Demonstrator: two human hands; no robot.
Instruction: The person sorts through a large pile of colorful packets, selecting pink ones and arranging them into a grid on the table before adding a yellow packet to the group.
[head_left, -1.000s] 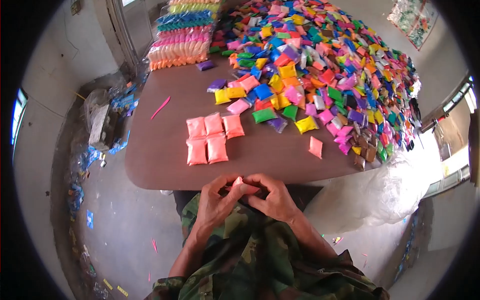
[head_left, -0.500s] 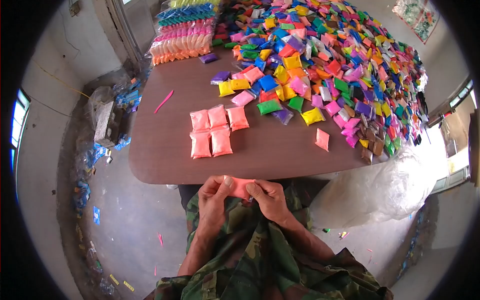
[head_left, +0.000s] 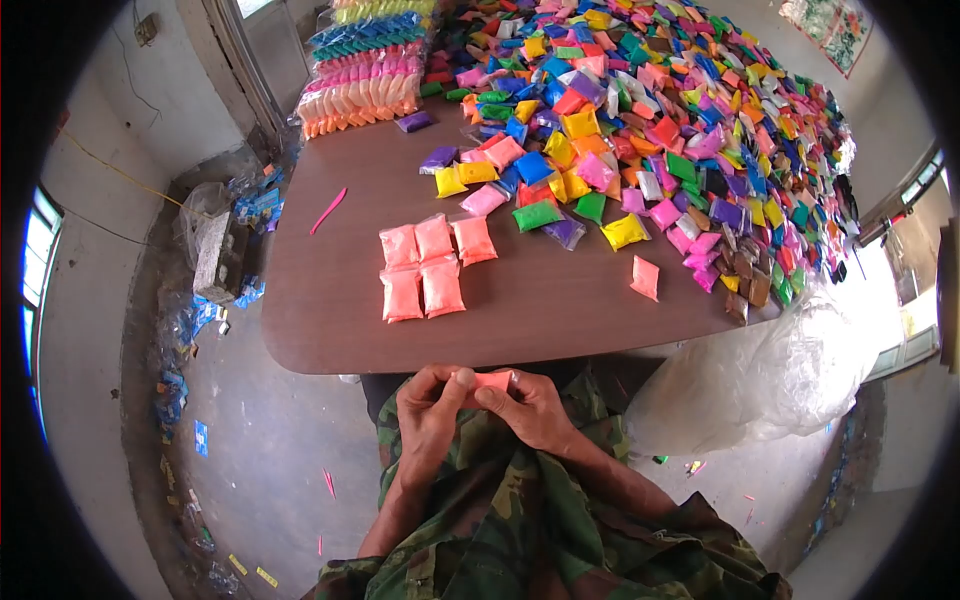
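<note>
Between my two hands, just off the table's front edge, is a small coral-pink packet (head_left: 490,381). My left hand (head_left: 430,405) pinches its left end with thumb and fingers. On its right side my right hand (head_left: 528,408) grips it, the thumb lying across the front, so much of the packet is hidden. Several matching coral packets (head_left: 402,296) lie flat in two rows on the table ahead of my hands. One more coral packet (head_left: 645,278) sits alone further right.
A big heap of colourful packets (head_left: 640,130) covers the back and right of the brown table (head_left: 330,320). Bundled bags of packets (head_left: 365,75) stand at the back left, near a pink plastic tool (head_left: 328,211). A clear plastic bag (head_left: 760,380) bulges beside the right edge.
The packet in my hands has tilted and shows less of its face. My right thumb has shifted left across it, closer to my left hand. The packets on the table have stayed put.
</note>
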